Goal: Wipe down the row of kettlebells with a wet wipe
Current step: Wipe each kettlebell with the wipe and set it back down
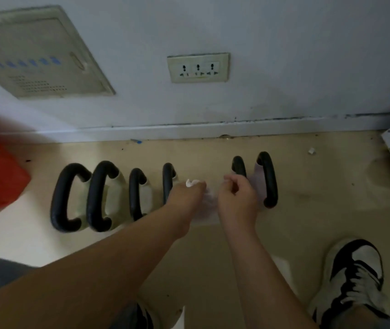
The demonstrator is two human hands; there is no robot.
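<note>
Six kettlebells [165,193] stand in a row on the floor [319,210], parallel to the wall's skirting edge and a little out from it, their black handles arching over pale bodies. Four sit left of the hands and two right of them; another may be hidden behind the hands, where the row has a gap, but that cannot be told.

Both hands are down at the middle of the row. The left hand [188,194] has its fingers closed on a bunched end of the wet wipe [192,183], which pokes out white above the knuckles. The right hand [237,198] has its fingers curled in a pinch, apparently on the other part of the wipe; a pale, blurred sheet hangs between and below the two hands, so the wipe looks stretched or being opened out rather than pressed on metal.

How much is already wiped cannot be judged: no kettlebell shows a wet sheen or a clear difference from its neighbours. The hands' place mid-row suggests the work is either part way along or only starting with the wipe being readied. Handles and bodies at both ends of the row may yet need a pass.
</note>
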